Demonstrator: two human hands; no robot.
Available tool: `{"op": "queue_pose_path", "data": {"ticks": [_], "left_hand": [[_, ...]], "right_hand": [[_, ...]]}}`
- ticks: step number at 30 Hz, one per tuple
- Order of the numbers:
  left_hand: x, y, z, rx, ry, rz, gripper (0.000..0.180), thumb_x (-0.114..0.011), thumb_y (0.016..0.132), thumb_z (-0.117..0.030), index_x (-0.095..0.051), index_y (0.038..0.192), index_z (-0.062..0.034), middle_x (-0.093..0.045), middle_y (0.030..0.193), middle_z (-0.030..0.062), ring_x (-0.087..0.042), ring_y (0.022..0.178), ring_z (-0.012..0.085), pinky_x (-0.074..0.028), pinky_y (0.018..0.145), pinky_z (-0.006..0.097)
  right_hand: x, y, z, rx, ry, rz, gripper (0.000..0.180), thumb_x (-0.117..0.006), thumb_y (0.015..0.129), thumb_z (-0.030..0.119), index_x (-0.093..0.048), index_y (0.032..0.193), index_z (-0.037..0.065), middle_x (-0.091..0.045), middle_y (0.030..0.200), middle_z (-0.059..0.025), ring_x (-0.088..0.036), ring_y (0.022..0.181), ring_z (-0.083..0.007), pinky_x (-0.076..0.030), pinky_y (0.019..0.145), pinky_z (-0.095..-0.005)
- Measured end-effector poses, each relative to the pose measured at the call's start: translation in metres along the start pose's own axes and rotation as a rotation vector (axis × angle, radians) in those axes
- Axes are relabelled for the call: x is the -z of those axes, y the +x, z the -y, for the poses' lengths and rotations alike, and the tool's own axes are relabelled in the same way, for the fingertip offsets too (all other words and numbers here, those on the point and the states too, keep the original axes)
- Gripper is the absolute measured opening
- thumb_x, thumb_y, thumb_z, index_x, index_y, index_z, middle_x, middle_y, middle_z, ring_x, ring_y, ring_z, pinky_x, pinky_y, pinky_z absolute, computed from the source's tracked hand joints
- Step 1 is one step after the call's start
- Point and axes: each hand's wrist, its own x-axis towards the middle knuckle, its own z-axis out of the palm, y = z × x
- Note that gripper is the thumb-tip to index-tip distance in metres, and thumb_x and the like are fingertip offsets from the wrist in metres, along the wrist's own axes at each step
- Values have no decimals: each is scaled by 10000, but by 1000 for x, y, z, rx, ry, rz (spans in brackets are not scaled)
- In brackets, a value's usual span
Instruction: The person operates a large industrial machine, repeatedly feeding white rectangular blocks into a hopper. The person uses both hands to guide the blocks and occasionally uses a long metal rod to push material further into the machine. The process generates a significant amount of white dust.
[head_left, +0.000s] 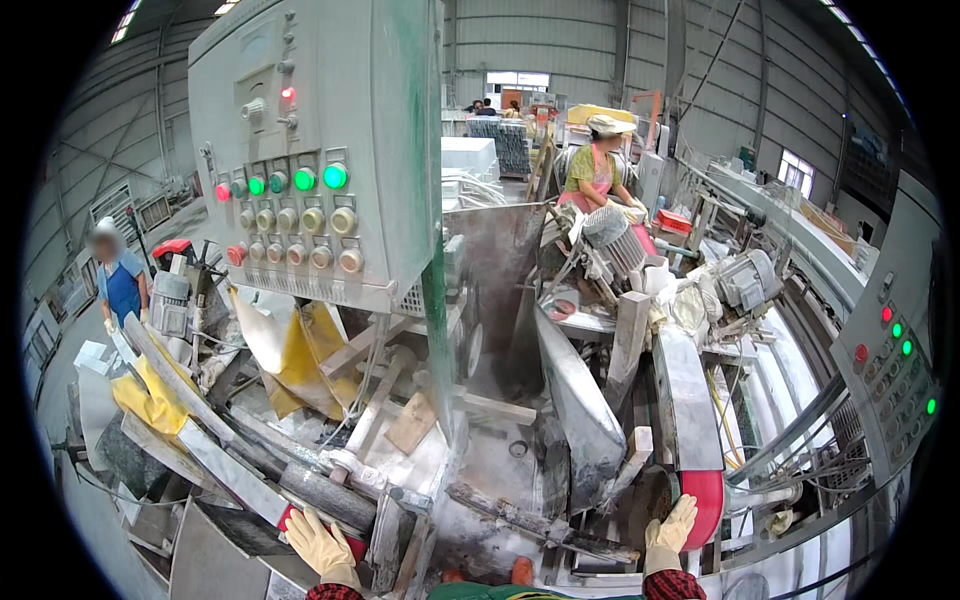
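Two gloved hands at the bottom edge, one at each side of the dusty machine. The left hand [320,547] lies flat, fingers spread, on the near end of a long slab [215,455]; it presses more than grips, and a red patch shows under the fingers. The slab's long axis runs up and away to the left from that hand, toward the yellow sheeting [150,400], beside a grey roller [320,492].

The right hand [668,530] is open too, fingers up, touching the edge of the red guard [706,500]. From there a grey cover [685,400] runs straight up and away. The slab sits well to the left, so the left hand is nearer it.

Count: two hands, one slab in hand, one red guard. Two control panels, the big one [315,150] ahead with rows of buttons, a smaller one [895,375] at right. Two other people, one far left [120,280], one at the back [600,170].
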Motion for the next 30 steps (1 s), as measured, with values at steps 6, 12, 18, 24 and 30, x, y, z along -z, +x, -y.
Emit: {"op": "queue_pose_path", "data": {"ticks": [6,12,18,24,30], "left_hand": [[3,0,-9,-10,38,-60,650,-623,853,-285,-417,1404,-10,-379,1479,249,-298,1394,429,-190,1163,527],[42,55,2,86,-84,45,628,-613,873,-302,-438,1390,8,-622,1132,253,-565,1016,409,-358,987,506],[24,106,51,240,134,-32,781,-682,832,-468,-415,1424,-34,-386,1467,235,-400,1297,438,-343,1072,477],[-39,116,70,485,-207,36,748,-676,867,-371,-358,1454,-33,-225,1548,281,-297,1374,477,-298,1139,476],[-33,104,66,368,-227,-5,746,-676,861,-333,-363,1450,1,-279,1519,303,-355,1336,474,-305,1120,482]], "right_hand": [[12,-3,14,-52,-1,30,909,-578,726,46,-159,1533,36,-204,1575,-256,-186,1454,-439,-168,1200,-483],[-14,2,-24,99,-36,-108,867,-573,733,45,-207,1519,34,-262,1549,-270,-252,1431,-435,-196,1196,-475],[14,11,-8,4,91,78,731,-554,766,56,-345,1466,17,-335,1523,-255,-304,1418,-411,-236,1195,-412],[15,26,-11,-31,34,147,749,-551,749,132,-355,1465,28,-315,1537,-246,-287,1426,-410,-239,1193,-415],[15,21,3,-19,13,89,774,-581,729,96,-328,1454,-3,-324,1525,-256,-293,1412,-435,-237,1189,-439]]}}
